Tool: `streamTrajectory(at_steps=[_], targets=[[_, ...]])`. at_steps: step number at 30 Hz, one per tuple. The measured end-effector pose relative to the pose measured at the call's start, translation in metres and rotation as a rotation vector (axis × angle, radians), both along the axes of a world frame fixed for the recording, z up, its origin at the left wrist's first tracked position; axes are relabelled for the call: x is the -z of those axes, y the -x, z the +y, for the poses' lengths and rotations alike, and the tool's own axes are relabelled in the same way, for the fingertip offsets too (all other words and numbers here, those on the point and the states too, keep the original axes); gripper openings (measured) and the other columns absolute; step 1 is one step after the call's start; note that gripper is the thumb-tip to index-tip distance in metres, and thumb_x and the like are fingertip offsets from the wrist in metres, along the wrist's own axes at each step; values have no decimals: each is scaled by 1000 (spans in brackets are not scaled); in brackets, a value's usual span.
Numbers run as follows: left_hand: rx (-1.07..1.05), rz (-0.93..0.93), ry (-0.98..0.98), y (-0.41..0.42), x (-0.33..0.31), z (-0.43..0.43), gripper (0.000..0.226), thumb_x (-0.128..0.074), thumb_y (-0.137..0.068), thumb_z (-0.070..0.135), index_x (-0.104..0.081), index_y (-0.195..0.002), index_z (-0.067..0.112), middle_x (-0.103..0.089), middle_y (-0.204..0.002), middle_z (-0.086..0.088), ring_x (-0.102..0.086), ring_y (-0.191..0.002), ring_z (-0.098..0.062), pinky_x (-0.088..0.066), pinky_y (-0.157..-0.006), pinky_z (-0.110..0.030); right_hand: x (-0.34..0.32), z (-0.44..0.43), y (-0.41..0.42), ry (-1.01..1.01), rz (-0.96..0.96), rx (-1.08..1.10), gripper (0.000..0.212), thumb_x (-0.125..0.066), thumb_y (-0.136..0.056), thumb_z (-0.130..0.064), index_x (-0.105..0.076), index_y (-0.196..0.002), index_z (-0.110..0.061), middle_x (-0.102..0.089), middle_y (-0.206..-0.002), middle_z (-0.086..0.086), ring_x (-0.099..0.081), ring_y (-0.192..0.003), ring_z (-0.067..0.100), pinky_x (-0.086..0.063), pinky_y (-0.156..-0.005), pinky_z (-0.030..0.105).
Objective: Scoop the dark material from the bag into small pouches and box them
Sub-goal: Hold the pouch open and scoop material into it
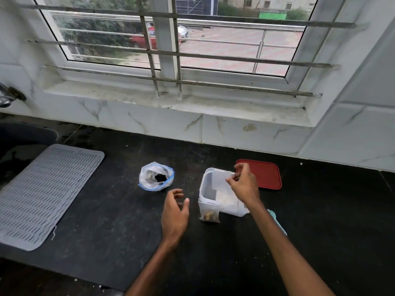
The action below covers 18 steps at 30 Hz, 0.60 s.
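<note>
- The bag (149,182) stands open on the black counter (106,221), with the dark material (159,177) showing inside. It sits left of the clear box (213,195).
- A filled pouch (210,214) leans against the box's near wall.
- Our right hand (243,184) hovers over the box's mouth with its fingertips drawn together; we cannot tell whether they pinch anything.
- Our left hand (175,212) hangs between bag and box, fingers loose, holding nothing.
- The right forearm covers most of a pale teal scoop (275,218).
- The red lid (267,174) lies flat behind the box, and a grey mat (42,195) lies far left.
</note>
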<state>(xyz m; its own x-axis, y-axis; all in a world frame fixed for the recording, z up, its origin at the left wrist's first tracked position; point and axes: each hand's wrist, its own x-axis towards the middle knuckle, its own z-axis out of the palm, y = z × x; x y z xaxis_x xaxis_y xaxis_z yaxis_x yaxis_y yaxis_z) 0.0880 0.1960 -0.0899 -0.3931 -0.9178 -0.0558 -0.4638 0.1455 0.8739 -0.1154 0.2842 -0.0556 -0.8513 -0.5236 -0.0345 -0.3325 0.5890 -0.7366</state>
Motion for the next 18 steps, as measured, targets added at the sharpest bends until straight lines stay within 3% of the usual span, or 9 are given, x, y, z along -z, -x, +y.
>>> streamTrajectory(at_steps=[3,7,13,15,18], targets=[[142,122,57,9,-34,9,13,-65,-92,19,-60,-101,27,-68,-92,13,-64,-81,1,-53,-69,-19,-24,10,-21,124,-51,-34,18,-77,-84,-21,-67,-100,-20,-66,-80,-11,-65,-76,4,-58,-76,30],[272,274,-6,18,-60,28,2,-65,-94,20,-65,-96,20,-70,-87,7,-64,-75,-5,-48,-58,-15,-34,22,-59,276,-279,-60,8,-79,-83,-20,-71,-83,-19,-72,-76,-4,-70,-73,10,-61,-74,36],[299,355,-158,15,-55,32,3,-65,-93,18,-68,-94,19,-72,-86,3,-68,-77,-12,-53,-62,-21,-40,30,-87,388,-583,-34,7,-71,-89,-19,-75,-93,-14,-76,-92,1,-73,-90,16,-62,-79,37],[295,356,-204,13,-54,32,3,-66,-93,17,-68,-94,18,-72,-86,1,-69,-77,-14,-52,-59,-21,-45,32,-91,439,-715,-4,11,-67,-91,-14,-73,-99,-9,-76,-97,5,-74,-88,16,-62,-72,33],[277,349,-226,11,-52,30,2,-66,-92,17,-68,-92,18,-72,-84,1,-69,-75,-15,-52,-58,-22,-49,33,-97,478,-764,5,13,-67,-91,-10,-71,-101,-3,-75,-97,9,-75,-85,17,-60,-64,29]])
